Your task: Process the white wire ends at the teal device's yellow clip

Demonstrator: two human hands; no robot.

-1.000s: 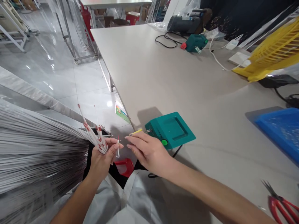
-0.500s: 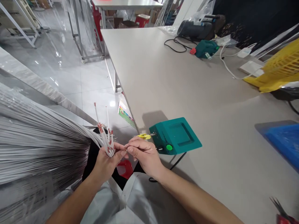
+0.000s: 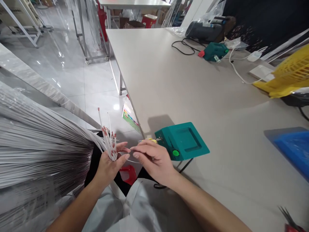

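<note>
My left hand [image 3: 109, 164] is closed round the ends of a thick bundle of white wires [image 3: 36, 141] with red tips [image 3: 109, 141], which fans out to the left. My right hand [image 3: 152, 158] pinches one thin white wire [image 3: 131, 160] drawn out of that bundle, its fingertips close to the left thumb. Just beyond the right hand a small teal machine [image 3: 182, 140] with a green button [image 3: 176, 153] sits at the table's near edge; a yellow piece [image 3: 152, 140] sticks out of its left side.
The long grey table [image 3: 188, 83] carries a second teal tool [image 3: 213, 51] with cables, a yellow basket [image 3: 288, 75], a blue tray [image 3: 293, 146] and red-handled scissors [image 3: 291, 222]. A red stool [image 3: 127, 172] stands on the floor below my hands.
My right hand went from the machine's left side to the bundle, pinched one wire and now draws it rightward. The left hand kept its hold on the bundle.
</note>
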